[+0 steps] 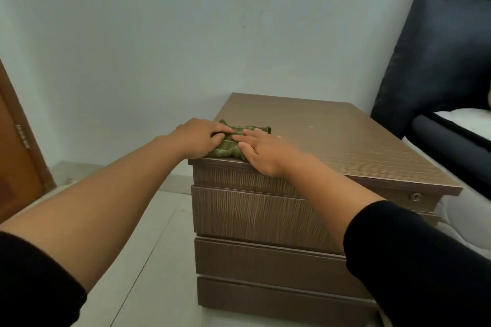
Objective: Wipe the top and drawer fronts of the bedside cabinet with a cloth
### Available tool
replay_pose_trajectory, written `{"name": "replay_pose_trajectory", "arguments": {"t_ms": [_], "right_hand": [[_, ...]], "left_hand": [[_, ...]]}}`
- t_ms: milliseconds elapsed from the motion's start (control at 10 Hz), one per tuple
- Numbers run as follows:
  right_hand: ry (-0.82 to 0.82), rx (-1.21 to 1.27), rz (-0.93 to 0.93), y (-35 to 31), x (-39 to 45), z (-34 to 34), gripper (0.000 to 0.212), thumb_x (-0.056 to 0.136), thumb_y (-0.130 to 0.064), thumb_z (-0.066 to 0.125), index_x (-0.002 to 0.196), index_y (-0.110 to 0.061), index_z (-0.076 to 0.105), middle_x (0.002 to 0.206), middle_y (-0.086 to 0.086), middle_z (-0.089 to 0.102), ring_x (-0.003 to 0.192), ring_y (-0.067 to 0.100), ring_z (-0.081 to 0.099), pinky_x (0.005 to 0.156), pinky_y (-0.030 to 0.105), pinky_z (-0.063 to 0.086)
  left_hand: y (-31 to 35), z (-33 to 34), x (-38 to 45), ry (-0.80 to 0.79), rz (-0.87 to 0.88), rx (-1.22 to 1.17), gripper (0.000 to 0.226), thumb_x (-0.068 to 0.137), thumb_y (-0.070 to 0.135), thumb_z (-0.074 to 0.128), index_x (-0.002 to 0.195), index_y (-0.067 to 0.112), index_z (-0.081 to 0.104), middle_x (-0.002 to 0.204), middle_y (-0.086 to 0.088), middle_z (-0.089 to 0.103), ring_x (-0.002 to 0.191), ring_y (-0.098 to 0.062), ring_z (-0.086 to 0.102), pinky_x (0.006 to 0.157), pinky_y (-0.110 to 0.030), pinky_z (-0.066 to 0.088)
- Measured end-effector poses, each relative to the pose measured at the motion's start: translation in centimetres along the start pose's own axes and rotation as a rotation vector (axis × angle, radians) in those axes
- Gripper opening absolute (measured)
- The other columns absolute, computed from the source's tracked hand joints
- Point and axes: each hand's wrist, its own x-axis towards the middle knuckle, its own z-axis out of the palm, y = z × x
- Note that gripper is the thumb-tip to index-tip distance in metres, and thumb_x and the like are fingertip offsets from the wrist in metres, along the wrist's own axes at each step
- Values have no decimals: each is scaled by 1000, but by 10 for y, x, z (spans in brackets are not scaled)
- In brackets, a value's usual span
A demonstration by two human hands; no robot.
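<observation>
A brown wood-grain bedside cabinet [332,138] stands against the pale wall, its drawer fronts [255,215] facing me. A green striped cloth [228,145] lies bunched on the front left corner of its top. My left hand [198,138] grips the cloth's left side with curled fingers. My right hand [261,152] lies on the cloth's right side, fingers stretched flat over it. Most of the cloth is hidden under both hands.
A dark padded headboard [438,56] and a bed with a white mattress [467,125] stand right of the cabinet. A brown door [16,162] is at the left edge. Pale floor tiles [148,233] run left of the cabinet. A small keyhole [415,196] sits in the top drawer front.
</observation>
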Motion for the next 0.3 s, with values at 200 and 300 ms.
{"name": "replay_pose_trajectory", "arguments": {"t_ms": [200,300], "right_hand": [[-15,-15,91,-16,-5,-5,49,100,-42,13,147,-31,20,159,0,12,147,21,3,117,52,4],[422,169,-13,-13,-48,8,44,100,-37,28,142,-28,37,155,-2,25,146,14,11,119,42,9]], "left_hand": [[21,-7,0,62,-162,35,37,98,29,32,129,42,48,135,7,52,123,-22,45,95,-42,33],[43,-1,-33,490,-192,-355,33,96,21,39,124,29,54,134,8,52,124,-13,45,104,-37,34]]}}
